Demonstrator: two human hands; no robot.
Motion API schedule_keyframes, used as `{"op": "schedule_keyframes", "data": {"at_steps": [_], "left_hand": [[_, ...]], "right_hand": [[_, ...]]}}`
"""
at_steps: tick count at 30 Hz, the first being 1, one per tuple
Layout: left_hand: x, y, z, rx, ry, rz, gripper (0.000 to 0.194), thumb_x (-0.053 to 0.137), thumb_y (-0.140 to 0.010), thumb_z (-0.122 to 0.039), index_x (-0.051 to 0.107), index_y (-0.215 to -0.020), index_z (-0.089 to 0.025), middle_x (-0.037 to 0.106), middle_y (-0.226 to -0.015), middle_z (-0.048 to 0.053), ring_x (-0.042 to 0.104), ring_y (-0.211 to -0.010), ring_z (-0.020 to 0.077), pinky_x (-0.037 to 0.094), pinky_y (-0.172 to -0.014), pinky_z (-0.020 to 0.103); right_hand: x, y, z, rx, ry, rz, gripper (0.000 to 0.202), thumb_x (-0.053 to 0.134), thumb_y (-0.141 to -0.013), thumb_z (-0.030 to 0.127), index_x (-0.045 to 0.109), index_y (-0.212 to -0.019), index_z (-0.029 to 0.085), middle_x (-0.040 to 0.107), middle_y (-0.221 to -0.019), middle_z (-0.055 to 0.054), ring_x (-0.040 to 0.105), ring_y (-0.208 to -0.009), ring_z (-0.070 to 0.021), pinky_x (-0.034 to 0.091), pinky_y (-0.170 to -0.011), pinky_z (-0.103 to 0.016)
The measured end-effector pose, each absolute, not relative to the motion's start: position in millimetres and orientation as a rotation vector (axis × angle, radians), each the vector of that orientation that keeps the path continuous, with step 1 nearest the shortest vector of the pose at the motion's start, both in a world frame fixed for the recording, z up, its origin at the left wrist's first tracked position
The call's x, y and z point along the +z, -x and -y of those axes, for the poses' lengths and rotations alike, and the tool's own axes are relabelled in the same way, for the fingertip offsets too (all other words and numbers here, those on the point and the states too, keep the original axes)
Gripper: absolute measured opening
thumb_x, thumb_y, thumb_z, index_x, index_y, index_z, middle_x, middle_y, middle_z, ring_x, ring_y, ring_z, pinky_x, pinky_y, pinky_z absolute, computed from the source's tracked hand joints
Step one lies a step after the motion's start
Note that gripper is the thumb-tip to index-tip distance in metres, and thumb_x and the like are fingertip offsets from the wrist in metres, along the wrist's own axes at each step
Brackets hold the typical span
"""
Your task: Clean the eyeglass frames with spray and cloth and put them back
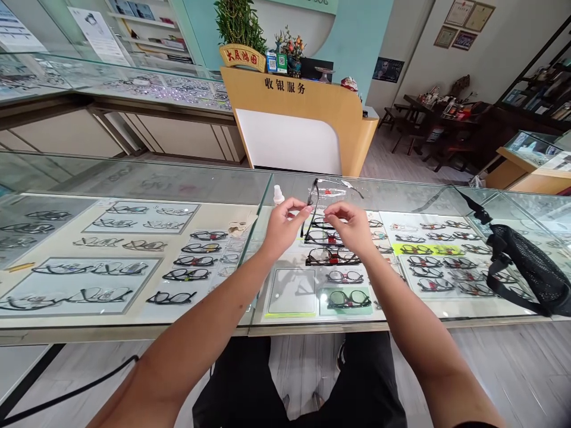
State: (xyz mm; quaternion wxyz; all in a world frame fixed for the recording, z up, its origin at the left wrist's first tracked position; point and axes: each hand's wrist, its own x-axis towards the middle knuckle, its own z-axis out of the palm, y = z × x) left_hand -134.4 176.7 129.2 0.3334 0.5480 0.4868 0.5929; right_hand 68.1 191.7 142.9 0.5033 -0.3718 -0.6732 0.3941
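Above the glass worktop [200, 184], black-framed eyeglasses [316, 193] extend upward from the left grip [308, 208], clamped on them. The right grip [330, 215] is just beside; whether it is closed cannot be told.

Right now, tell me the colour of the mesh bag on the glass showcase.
Black; the mesh bag shows best in the head view, at right.

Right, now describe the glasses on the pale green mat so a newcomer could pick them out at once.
Find the long glass display counter in front of the person. Inside, between the two forearms, look close to the edge nearest the person's legs. The dark-framed glasses there lie alone on a pale green mat, unlike the pair just beyond, which has a white backing.
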Motion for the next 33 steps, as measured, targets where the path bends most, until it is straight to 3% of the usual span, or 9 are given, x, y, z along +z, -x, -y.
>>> {"op": "schedule_keyframes", "data": {"at_steps": [4,8,13,18,24,30,33], "left_hand": [[130.3,130.9,-173.4,1.531,-1.479,-1.277,0.027,0.083,-0.09,-0.052,0.077,-0.087,-0.026,0.08,-0.095,0.003,0.071,-0.097,0.0252,0.048,-0.091,0.04],[128.9,127.0,-171.2,1.511,-1.499,-1.267,0.027,0.082,-0.091,-0.052,0.076,-0.087,-0.026,0.08,-0.094,0.003,0.07,-0.096,0.0246,0.049,-0.09,0.04],[125.0,121.4,-170.4,1.493,-1.533,-1.266,0.028,0.082,-0.09,-0.054,0.077,-0.087,-0.026,0.081,-0.094,0.002,0.071,-0.095,0.0246,0.049,-0.089,0.04],[123.2,124.2,-173.3,1.538,-1.421,-1.263,0.031,0.085,-0.088,-0.055,0.076,-0.089,-0.025,0.082,-0.098,0.004,0.073,-0.1,0.0251,0.051,-0.093,0.04],[127.6,134.6,-180.3,1.656,-1.182,-1.178,0.04,0.092,-0.08,-0.059,0.071,-0.088,-0.026,0.086,-0.109,0.007,0.077,-0.116,0.0269,0.056,-0.104,0.042],[128.4,142.7,-186.7,1.778,-1.038,-1.19,0.046,0.095,-0.077,-0.061,0.067,-0.087,-0.026,0.087,-0.114,0.008,0.078,-0.113,0.0246,0.059,-0.098,0.041],[127.4,143.1,-187.7,1.805,-1.061,-1.183,0.045,0.095,-0.078,-0.061,0.069,-0.09,-0.026,0.087,-0.113,0.008,0.078,-0.114,0.0241,0.059,-0.101,0.041]], "right_hand": [[145.7,-67.7,-191.7,1.036,0.91,1.565,0.016,0.081,-0.088,0.041,0.08,-0.092,0.025,0.079,-0.085,-0.002,0.075,-0.083,-0.0226,0.057,-0.081,-0.039],[148.4,-67.3,-192.3,1.125,0.917,1.518,0.034,0.087,-0.084,0.053,0.078,-0.102,0.026,0.067,-0.07,0.003,0.068,-0.073,-0.0205,0.051,-0.07,-0.035],[146.5,-62.8,-194.0,1.197,0.949,1.476,0.048,0.09,-0.076,0.068,0.07,-0.089,0.026,0.057,-0.064,0.006,0.055,-0.063,-0.0158,0.046,-0.064,-0.032],[145.7,-66.0,-199.2,1.2,1.031,1.398,0.04,0.09,-0.075,0.057,0.068,-0.083,0.025,0.063,-0.069,0.004,0.059,-0.065,-0.0157,0.048,-0.066,-0.032],[138.8,-75.6,-212.1,1.164,1.115,1.259,0.025,0.083,-0.075,0.044,0.065,-0.075,0.026,0.059,-0.063,0.005,0.054,-0.062,-0.0149,0.045,-0.064,-0.032],[135.5,-77.0,-216.3,1.242,1.133,1.221,0.039,0.09,-0.071,0.053,0.061,-0.075,0.027,0.054,-0.059,0.006,0.05,-0.057,-0.0149,0.045,-0.062,-0.033],[138.1,-76.8,-210.8,1.119,1.157,1.272,0.035,0.087,-0.078,0.051,0.063,-0.08,0.027,0.055,-0.061,0.006,0.048,-0.058,-0.015,0.042,-0.061,-0.033]]}}
